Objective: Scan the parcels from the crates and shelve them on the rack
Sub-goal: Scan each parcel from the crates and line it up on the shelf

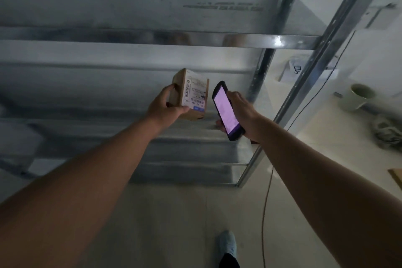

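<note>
A: What is being held?

B: One small brown cardboard parcel (pixel 188 93) is gripped by the left hand (pixel 165 105). Its fingers are curled round the box's left side, with the thumb along the near edge. The box is shaped like a brick, and its long side is stood up, leaning a little to the right. A white paper label with black bar codes is turned toward the right.

A: And on the other side?

B: One black scanner (pixel 227 110), flat and smooth like a phone, is gripped by the right hand (pixel 240 113). Its bright pink screen is lit. Its far end is pointed up at the label, just beside the parcel.

A: Where is the parcel?

B: It is held in the air, in front of one shiny grey metal rack (pixel 272 41). One pale round mug (pixel 356 97) can be seen on the floor at the right, and one thin cable (pixel 266 202) is laid across the pale tiles.
</note>
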A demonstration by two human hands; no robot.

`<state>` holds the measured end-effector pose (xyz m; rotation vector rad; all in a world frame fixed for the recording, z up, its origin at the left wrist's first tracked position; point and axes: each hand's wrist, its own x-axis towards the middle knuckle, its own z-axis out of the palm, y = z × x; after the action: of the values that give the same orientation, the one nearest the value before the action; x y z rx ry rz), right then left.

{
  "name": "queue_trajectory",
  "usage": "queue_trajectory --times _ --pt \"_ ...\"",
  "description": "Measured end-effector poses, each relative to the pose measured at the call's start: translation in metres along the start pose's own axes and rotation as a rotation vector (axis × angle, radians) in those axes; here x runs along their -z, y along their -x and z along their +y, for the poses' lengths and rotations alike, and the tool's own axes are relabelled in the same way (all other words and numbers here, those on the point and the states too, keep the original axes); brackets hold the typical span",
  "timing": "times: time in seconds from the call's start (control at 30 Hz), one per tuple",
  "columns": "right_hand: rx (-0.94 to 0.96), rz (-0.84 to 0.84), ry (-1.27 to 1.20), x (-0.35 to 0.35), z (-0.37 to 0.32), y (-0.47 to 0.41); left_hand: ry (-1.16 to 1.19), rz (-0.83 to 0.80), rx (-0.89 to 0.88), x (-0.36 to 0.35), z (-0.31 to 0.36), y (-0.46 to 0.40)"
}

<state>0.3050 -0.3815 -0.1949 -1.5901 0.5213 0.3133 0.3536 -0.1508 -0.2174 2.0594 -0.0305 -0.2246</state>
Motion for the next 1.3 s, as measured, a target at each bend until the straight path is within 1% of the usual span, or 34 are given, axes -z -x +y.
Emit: queue_trajectory --times 0.1,0.23,0.4,0.53,0.6,0.83,1.03,1.3 --pt "0.166 0.039 0.378 -0.022 0.002 0.043 -0.074 -0.002 -0.083 0.024 -0.002 0.027" --pt "0.368 0.061 0.753 -0.034 0.009 0.086 -0.186 -0.010 -0.191 0.052 0.003 0.057" --pt "0.482 0.011 1.130 -0.028 0.001 0.136 -0.289 -0.015 -0.310 0.070 0.016 0.089" --pt "0.592 0.000 1.414 -0.015 -0.006 0.160 -0.326 0.001 -0.335 0.073 0.028 0.109" --pt "0.597 0.001 1.519 -0.006 -0.008 0.170 -0.335 0.000 -0.328 0.071 0.034 0.120" --pt "0.611 0.029 1.709 0.018 0.001 0.196 -0.374 0.025 -0.315 0.056 0.053 0.142" --pt "0.645 0.046 1.727 0.031 0.002 0.205 -0.448 0.041 -0.291 0.053 0.063 0.151" --pt "0.648 0.042 1.783 0.037 -0.007 0.210 -0.467 0.053 -0.272 0.053 0.068 0.155"
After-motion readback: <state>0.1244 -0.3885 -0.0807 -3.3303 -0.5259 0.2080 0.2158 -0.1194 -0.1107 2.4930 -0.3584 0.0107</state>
